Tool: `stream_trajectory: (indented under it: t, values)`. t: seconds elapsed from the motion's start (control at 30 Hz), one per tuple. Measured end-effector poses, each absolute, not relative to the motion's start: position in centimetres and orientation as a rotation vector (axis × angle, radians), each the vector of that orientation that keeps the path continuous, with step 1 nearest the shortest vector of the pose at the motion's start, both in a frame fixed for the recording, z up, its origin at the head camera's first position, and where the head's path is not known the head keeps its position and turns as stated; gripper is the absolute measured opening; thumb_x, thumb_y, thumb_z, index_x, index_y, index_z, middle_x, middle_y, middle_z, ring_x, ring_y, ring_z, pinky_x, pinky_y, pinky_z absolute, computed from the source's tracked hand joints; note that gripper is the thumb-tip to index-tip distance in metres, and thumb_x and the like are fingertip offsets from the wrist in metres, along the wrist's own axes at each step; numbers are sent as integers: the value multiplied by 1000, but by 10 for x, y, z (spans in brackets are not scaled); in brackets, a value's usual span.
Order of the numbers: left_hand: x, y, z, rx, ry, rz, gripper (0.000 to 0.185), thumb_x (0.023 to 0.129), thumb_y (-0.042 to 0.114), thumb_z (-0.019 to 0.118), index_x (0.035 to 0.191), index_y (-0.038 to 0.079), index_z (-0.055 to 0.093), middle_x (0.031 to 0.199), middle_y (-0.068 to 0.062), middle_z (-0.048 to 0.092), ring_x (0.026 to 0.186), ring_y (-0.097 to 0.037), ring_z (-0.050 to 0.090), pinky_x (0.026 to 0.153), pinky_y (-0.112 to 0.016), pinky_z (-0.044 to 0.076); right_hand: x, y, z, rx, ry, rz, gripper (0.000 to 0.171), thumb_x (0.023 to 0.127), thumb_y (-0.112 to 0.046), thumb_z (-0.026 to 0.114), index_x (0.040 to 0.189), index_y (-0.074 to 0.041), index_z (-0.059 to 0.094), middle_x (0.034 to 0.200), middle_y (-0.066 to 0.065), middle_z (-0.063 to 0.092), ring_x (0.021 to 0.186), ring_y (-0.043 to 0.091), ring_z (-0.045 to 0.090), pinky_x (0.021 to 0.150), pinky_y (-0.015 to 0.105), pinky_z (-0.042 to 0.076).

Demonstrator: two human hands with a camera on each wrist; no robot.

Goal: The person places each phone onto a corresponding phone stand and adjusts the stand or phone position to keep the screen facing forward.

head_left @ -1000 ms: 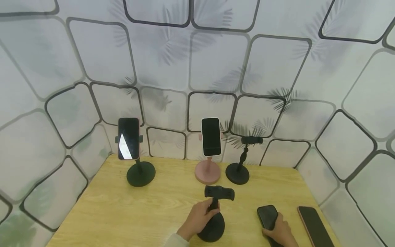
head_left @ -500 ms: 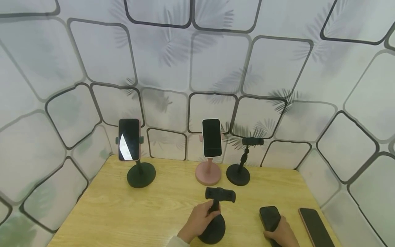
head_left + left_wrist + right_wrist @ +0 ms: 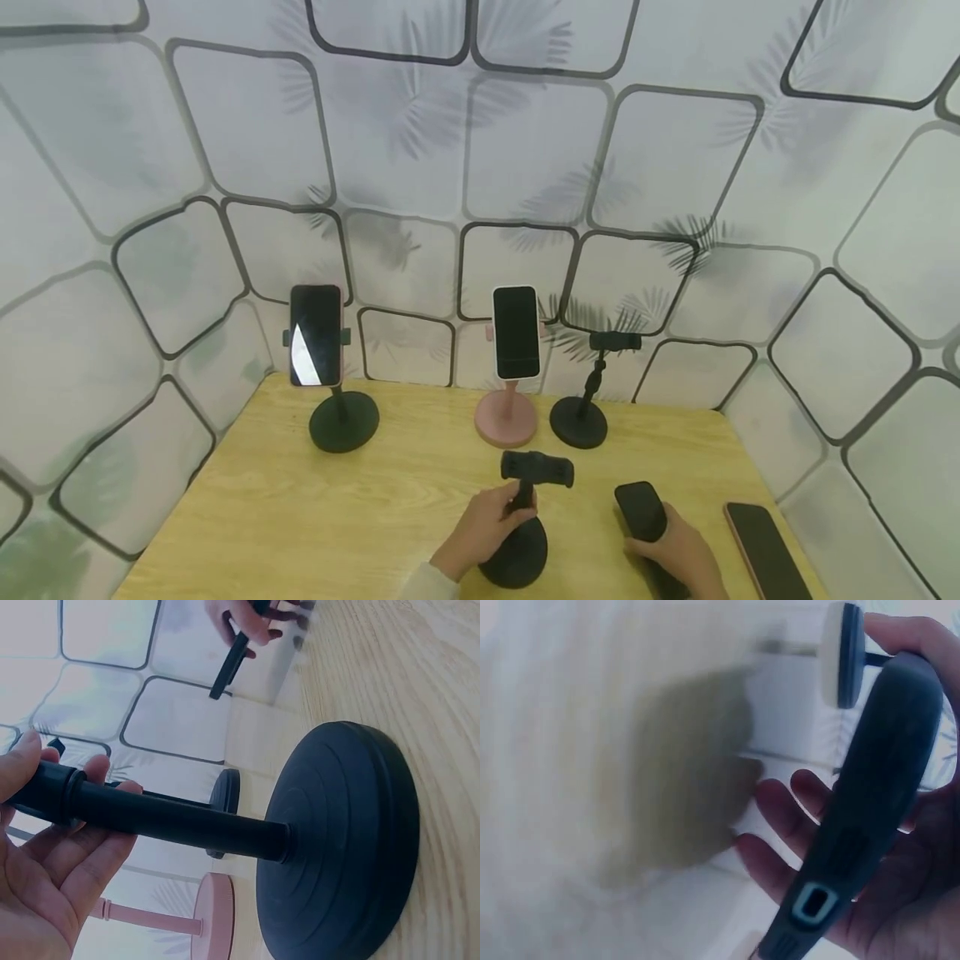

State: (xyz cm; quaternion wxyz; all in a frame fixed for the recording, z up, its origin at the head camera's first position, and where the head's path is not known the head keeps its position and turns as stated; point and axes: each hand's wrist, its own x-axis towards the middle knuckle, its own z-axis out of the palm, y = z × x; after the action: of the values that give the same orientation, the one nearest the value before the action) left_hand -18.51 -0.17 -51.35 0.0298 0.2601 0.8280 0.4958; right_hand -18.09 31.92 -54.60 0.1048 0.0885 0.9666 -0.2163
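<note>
My left hand (image 3: 480, 532) grips the upright post of a black phone stand (image 3: 517, 554) near the front of the table. The stand's round base (image 3: 341, 840) sits on the wood, and its clamp (image 3: 537, 468) on top holds nothing. In my right hand (image 3: 681, 552) is a black smartphone (image 3: 641, 510), held by its edges between thumb and fingers. The right wrist view has the phone (image 3: 862, 795) edge-on above the table, with a shadow below it. From the left wrist, the right hand (image 3: 244, 619) and phone appear clear of the tabletop.
A pink-edged phone (image 3: 767, 550) lies at the table's right edge. Along the back stand a dark green stand (image 3: 343, 422) with a phone (image 3: 315, 333), a pink stand (image 3: 506, 419) with a white phone (image 3: 516, 333), and another black stand (image 3: 578, 422). Patterned walls (image 3: 405, 275) enclose the table.
The right hand has raised the black smartphone off the table and moved it slightly left and away from the person. The left hand stays on the stand's post.
</note>
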Motion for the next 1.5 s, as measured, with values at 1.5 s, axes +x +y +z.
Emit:
stream_trajectory:
  t: [1.5]
  values:
    - [-230,-14,-508,1016,2493,1345,22,93,32,56,100,11,62,97,1,69,91,-1,64,80,-15,52,-176,193,-398,62,3486,-1185,84,65,-35,84,131,1,46,101,25,66,78,36,65,63,50,52]
